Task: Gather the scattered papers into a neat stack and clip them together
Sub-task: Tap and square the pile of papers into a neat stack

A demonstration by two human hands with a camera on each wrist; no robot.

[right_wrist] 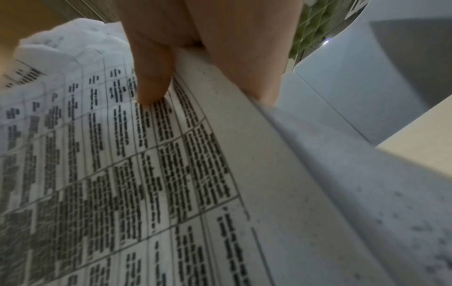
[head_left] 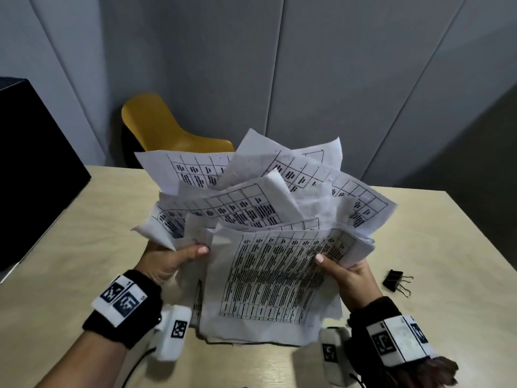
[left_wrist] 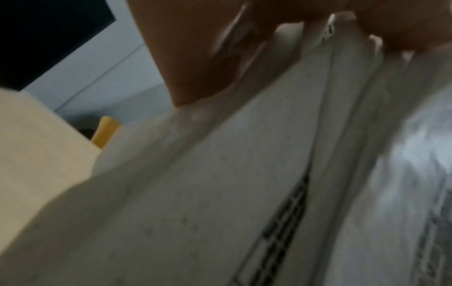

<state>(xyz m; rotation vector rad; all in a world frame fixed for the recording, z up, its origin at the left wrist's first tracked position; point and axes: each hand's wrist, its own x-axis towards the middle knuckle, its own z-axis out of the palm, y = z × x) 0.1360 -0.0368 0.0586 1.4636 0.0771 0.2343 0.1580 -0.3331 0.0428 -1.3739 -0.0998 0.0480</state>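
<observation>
The crumpled white sheets printed with black tables (head_left: 268,242) fan up untidily at frame centre, their lower edges down near the pale wooden table (head_left: 84,242). My left hand (head_left: 167,261) pinches the bundle's left side, thumb on top; my right hand (head_left: 347,273) clamps its right side likewise. The left wrist view is blurred, so I think those fingers curl underneath. The black binder clip with wire handles (head_left: 396,282) lies just right of my right hand, the nearer one.
</observation>
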